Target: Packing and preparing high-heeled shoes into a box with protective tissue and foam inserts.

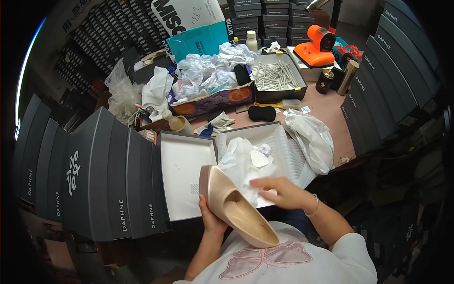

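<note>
A beige satin high-platform shoe [219, 189] is in my left hand [213, 217], tilted with its toe up and its opening toward me. My left fingers are closed round its side, partly hidden behind it. To the right of the shoe, my right hand [282, 191] hovers with fingers stretched leftward, slightly blurred and apart from the shoe. No held thing shows in it. Beyond both hands lies an opened shoe box [265, 128] with white tissue paper [239, 158] and a small white oval piece [258, 158] inside. Its white-lined lid [182, 161] lies open at the left.
Dark shoe boxes [99, 175] stand at the left, and more boxes [383, 71] are stacked at the right. Behind are a carton of crumpled paper [203, 71], a box of pale sticks [276, 75], an orange device [314, 49] and a white plastic bag [309, 137].
</note>
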Available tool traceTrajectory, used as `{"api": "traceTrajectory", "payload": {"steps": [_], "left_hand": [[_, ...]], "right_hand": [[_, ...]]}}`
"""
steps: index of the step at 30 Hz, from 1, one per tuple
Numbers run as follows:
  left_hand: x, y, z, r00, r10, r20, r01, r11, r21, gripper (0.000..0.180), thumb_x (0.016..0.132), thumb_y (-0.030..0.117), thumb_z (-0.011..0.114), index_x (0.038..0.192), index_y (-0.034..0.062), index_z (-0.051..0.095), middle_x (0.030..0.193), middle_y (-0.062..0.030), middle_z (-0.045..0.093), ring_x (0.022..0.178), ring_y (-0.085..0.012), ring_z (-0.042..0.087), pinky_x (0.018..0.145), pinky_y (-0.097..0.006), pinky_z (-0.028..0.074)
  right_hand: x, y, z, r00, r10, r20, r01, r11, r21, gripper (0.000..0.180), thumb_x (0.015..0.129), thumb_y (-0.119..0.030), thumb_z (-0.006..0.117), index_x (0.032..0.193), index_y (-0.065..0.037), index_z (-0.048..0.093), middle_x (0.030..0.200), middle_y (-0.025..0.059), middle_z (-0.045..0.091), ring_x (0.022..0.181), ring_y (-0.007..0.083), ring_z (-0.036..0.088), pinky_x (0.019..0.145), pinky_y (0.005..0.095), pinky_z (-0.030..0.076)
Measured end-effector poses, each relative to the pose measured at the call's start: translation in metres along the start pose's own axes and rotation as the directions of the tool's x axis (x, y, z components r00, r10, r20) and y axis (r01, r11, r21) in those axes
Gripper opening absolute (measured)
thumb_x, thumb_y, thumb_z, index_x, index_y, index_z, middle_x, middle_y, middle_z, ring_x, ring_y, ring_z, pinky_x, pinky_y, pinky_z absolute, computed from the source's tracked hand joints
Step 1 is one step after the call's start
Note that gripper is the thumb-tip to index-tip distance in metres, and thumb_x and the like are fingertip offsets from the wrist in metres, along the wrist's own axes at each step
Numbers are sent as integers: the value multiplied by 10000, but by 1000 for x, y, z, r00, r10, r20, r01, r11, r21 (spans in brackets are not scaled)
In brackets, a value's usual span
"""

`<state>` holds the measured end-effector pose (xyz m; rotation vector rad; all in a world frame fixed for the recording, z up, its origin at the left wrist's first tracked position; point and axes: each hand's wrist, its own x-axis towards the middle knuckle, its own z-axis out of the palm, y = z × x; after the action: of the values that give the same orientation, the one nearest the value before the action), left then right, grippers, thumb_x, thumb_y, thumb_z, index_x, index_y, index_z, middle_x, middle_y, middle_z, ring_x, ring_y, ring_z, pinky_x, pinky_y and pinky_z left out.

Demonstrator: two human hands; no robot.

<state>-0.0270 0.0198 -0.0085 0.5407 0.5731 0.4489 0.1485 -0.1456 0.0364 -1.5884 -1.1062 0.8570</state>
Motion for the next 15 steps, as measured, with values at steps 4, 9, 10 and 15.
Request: {"api": "traceTrajectory", "payload": {"steps": [4, 9, 10, 15], "left_hand": [[26, 11, 6, 975, -218, 36, 219, 975, -28, 817, 883, 722, 362, 1320, 40, 468, 1161, -190, 598, 998, -290, 638, 825, -426, 562], [-11, -2, 18, 954, -300, 14, 298, 940, -169, 873, 866, 761, 325, 1385, 65, 410, 1255, -255, 543, 1035, -347, 619, 859, -460, 540], [-15, -5, 17, 944, -327, 29, 327, 927, -185, 867, 865, 764, 325, 1383, 75, 416, 1262, -246, 542, 1049, -343, 613, 871, -464, 532], [-13, -1, 27, 931, -344, -125, 328, 936, -130, 825, 870, 757, 334, 1362, 106, 457, 1257, -182, 562, 1085, -308, 600, 912, -453, 508]], "right_hand": [[75, 76, -22, 938, 35, -345, -296, 602, -741, 401, 876, -394, 616, 960, -2, 636, 879, 200, 691, 786, 352, 680, 680, 429, 541], [105, 138, 1, 942, 197, -270, -334, 504, -797, 304, 861, -320, 597, 802, -28, 656, 797, 172, 686, 748, 348, 676, 639, 439, 536], [102, 142, 0, 937, 217, -272, -346, 487, -802, 271, 851, -297, 600, 779, -44, 663, 786, 165, 688, 752, 335, 682, 626, 435, 537], [27, 1, -24, 871, -248, -424, 31, 890, -456, 87, 781, -71, 691, 861, -38, 699, 780, 103, 642, 649, 242, 640, 568, 347, 515]]}}
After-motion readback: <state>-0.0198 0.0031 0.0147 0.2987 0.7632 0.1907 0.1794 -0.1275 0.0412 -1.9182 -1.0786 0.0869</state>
